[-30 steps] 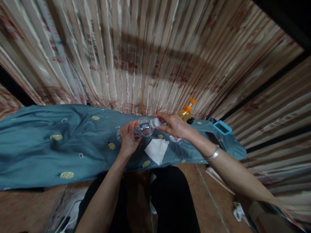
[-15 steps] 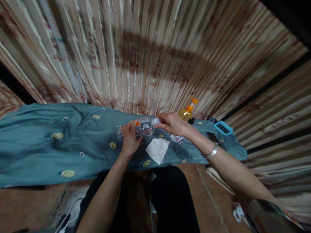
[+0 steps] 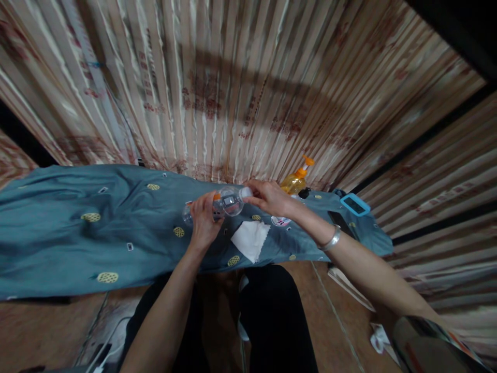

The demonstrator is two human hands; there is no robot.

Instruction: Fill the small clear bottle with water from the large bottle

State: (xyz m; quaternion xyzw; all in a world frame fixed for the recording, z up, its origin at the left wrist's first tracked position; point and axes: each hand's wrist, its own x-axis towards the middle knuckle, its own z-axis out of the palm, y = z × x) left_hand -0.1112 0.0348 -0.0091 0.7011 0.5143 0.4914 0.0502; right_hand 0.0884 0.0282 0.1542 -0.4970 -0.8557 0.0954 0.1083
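Note:
A clear plastic bottle (image 3: pixel 232 203) with an orange-marked label lies tilted nearly sideways over the cloth-covered surface. My left hand (image 3: pixel 205 217) is wrapped round its body. At the neck end, on the right, is a white bottle cap (image 3: pixel 245 194). The fingers of my right hand (image 3: pixel 267 197) are closed on this cap, with the thumb below. Whether the cap is loose or screwed on cannot be seen. Just below the bottle, a white folded cloth (image 3: pixel 250 240) with a zigzag edge lies flat.
A pump bottle (image 3: pixel 294 182) of yellow liquid stands behind my right hand. Farther right are a dark phone-like slab (image 3: pixel 341 223) and a blue-framed digital device (image 3: pixel 354 204). A teal pineapple-print cloth (image 3: pixel 147 259) covers the surface. A pleated curtain (image 3: pixel 233 93) hangs behind it.
Both hands and the bottle have shifted slightly left together. My grip on the bottle and its cap looks the same.

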